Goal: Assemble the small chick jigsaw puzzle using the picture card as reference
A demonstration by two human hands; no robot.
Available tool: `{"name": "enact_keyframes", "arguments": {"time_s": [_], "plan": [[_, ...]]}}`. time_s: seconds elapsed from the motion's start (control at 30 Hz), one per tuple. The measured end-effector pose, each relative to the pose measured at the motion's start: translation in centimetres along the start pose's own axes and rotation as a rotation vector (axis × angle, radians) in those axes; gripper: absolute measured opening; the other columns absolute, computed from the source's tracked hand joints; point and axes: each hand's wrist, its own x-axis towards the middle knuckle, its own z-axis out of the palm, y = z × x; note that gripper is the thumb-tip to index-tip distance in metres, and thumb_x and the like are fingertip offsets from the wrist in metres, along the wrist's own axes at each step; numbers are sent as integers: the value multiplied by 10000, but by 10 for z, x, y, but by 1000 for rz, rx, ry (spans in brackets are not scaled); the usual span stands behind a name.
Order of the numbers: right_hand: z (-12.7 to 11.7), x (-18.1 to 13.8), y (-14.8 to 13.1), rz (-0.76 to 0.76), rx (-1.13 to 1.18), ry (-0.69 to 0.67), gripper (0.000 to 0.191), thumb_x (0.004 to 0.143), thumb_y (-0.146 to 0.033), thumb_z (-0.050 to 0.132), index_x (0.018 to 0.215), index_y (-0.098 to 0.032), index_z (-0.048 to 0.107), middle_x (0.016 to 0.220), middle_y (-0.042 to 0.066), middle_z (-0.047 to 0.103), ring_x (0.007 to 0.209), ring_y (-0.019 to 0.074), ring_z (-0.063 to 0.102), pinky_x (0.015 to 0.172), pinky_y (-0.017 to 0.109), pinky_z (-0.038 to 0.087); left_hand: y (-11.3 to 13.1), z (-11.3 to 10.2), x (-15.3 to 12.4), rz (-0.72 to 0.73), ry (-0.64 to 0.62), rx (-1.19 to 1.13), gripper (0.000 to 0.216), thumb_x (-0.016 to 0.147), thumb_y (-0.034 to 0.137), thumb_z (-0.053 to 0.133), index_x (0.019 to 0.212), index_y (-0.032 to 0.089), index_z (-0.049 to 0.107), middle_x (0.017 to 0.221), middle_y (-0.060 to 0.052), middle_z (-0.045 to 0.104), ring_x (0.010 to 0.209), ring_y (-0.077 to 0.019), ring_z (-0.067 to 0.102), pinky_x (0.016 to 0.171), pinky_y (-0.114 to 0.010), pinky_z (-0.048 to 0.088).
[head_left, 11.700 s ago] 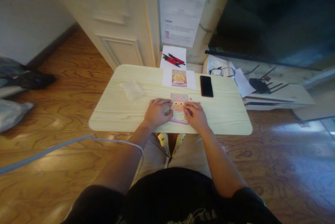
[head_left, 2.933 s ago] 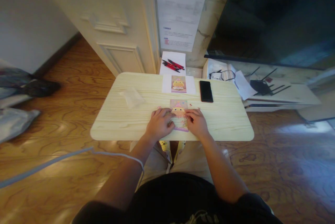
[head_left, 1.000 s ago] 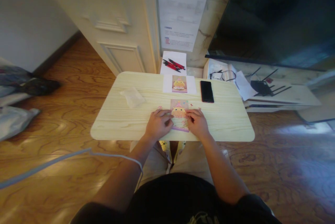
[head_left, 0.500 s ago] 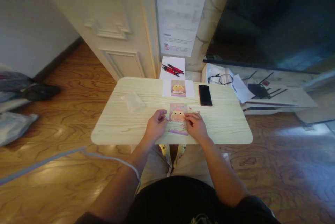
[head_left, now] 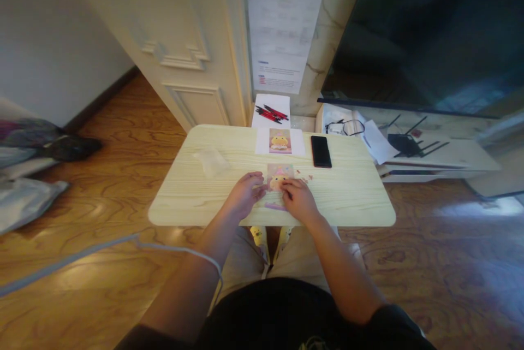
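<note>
A small picture puzzle (head_left: 274, 171) with a yellow figure in a pink hat lies near the table's front. Bare wood shows between its upper part and a purple bottom strip (head_left: 275, 206). Small loose pieces (head_left: 304, 178) are scattered to its right. At the puzzle's left edge my left hand (head_left: 244, 196) is open, thumb and fingers apart. My right hand (head_left: 301, 201) lies over the puzzle's right side, fingertips pinched together on the yellow figure. Whatever is between those fingertips is hidden.
Behind the puzzle, a matching printed picture (head_left: 280, 142) rests on white paper. A phone (head_left: 321, 152) lies to the right, a crumpled clear bag (head_left: 212, 162) to the left. Several red and black pens (head_left: 272, 114) lie on paper beyond the table (head_left: 352, 197).
My right hand has moved left, from the puzzle's right edge onto the yellow figure, uncovering loose pieces. My left hand stays by the left edge. The view has shifted slightly.
</note>
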Motion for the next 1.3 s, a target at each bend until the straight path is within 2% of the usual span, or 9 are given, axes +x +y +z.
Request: {"name": "enact_keyframes", "arguments": {"time_s": [0.13,0.2,0.33,0.5,0.7,0.8,0.93,1.3], "plan": [[-2,0,-1,11,12,-4,278,903,-99,624,1077,-227,798,1219,82,752,1157,267,652,1076,456,511,-4,-1,8,32,-57,172,368,711,326,687,1047,202,602,977,-77,753,893,-186,740,677,-256,518],[-2,0,-2,13,23,2,272,901,-101,628,1069,-229,799,1212,79,755,1155,267,652,1069,452,515,-6,1,11,51,-62,281,354,731,318,666,1056,194,600,916,-69,753,826,-175,727,639,-247,489],[0,1,-5,25,50,15,269,913,-109,627,1077,-237,798,1192,74,759,1146,261,655,1060,443,519,-10,6,17,78,-1,452,521,689,221,733,1184,182,574,704,1,701,644,-160,660,606,-249,454],[3,2,-5,45,52,18,243,927,-112,631,1062,-228,797,1176,76,760,1137,259,656,1063,433,513,-16,8,26,128,19,606,695,631,159,809,1265,206,527,763,13,727,647,-151,657,622,-238,455],[4,7,-4,90,81,11,199,915,-118,677,1029,-233,793,1116,75,766,1098,257,667,1038,427,523,-23,7,29,133,14,660,792,680,138,785,1378,209,418,810,15,722,628,-143,665,611,-236,468],[5,11,-3,111,83,4,202,893,-99,695,1013,-229,792,1087,80,764,1069,256,675,1018,421,534,-26,9,30,127,14,651,800,709,136,764,1407,200,381,794,30,700,553,-123,631,585,-234,466],[6,14,-1,127,106,1,209,878,-90,701,1015,-220,789,1093,88,765,1059,254,685,1010,419,546,-27,13,30,115,12,627,727,751,143,713,1397,193,384,800,27,690,486,-107,586,537,-233,452],[5,16,2,130,119,-7,182,860,-142,743,1014,-223,795,1089,84,783,1025,250,716,971,408,572,-29,15,31,157,-12,685,696,754,120,706,1366,237,396,797,39,671,491,-112,584,529,-229,440]]}}
